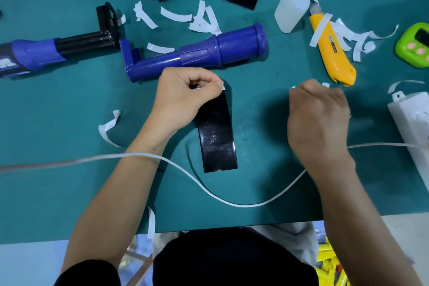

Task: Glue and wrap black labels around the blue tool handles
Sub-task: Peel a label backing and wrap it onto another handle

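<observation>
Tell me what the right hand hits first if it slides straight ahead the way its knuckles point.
Most likely the translucent white plastic squeeze bottle, past bare green mat. The right hand points just left of the yellow plastic utility knife, which lies close beside that line and might be grazed.

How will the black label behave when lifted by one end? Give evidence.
Probably floppy: the black label is a thin sheet lying flat. Likely light: the left hand pinches only its top edge. Its glossy face may feel slippery.
</observation>
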